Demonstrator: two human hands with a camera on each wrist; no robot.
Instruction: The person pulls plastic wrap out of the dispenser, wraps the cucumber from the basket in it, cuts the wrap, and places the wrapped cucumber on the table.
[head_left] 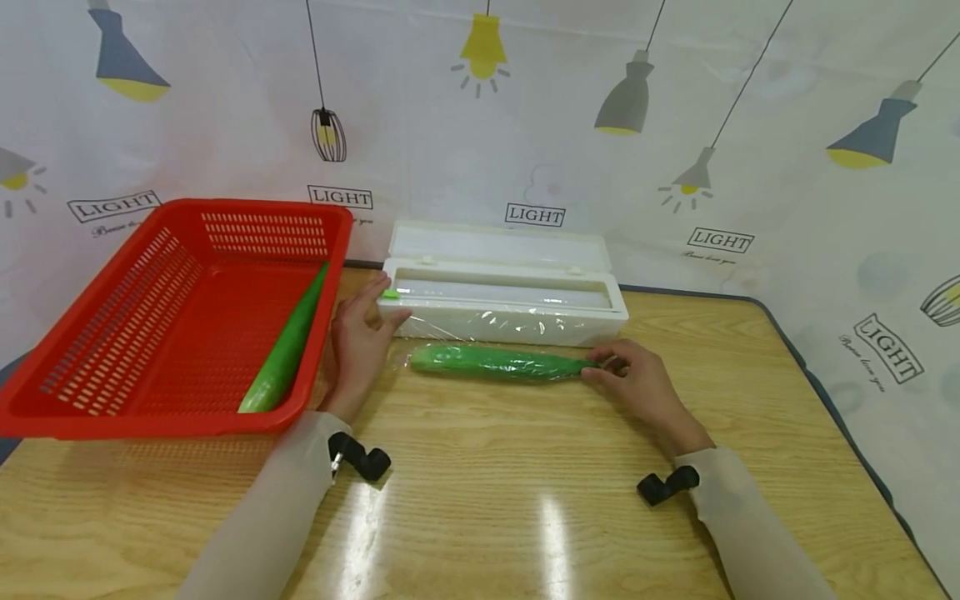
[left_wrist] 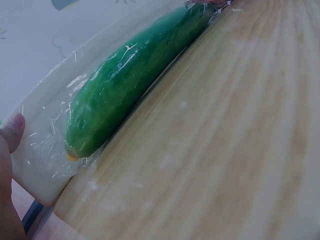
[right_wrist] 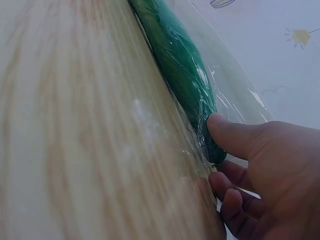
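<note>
A green cucumber (head_left: 495,363) lies on the table in clear cling film, right along the front of a white cling film dispenser (head_left: 502,321). The film stretches from the dispenser down over the cucumber. My right hand (head_left: 637,383) pinches the cucumber's right end; in the right wrist view the thumb (right_wrist: 235,132) presses on the film there and the other fingers curl beneath. My left hand (head_left: 360,337) holds the dispenser's left end, its thumb on the front face beside a green slider (head_left: 391,294). The left wrist view shows just part of that hand.
To the left stands a red plastic basket (head_left: 187,423) with slotted walls, a second cucumber (head_left: 288,342) leaning inside it. The dispenser's lid (head_left: 498,246) is raised at the back, near a wall cloth (head_left: 435,108) printed with lamps. The wooden table (head_left: 465,500) reflects light in front.
</note>
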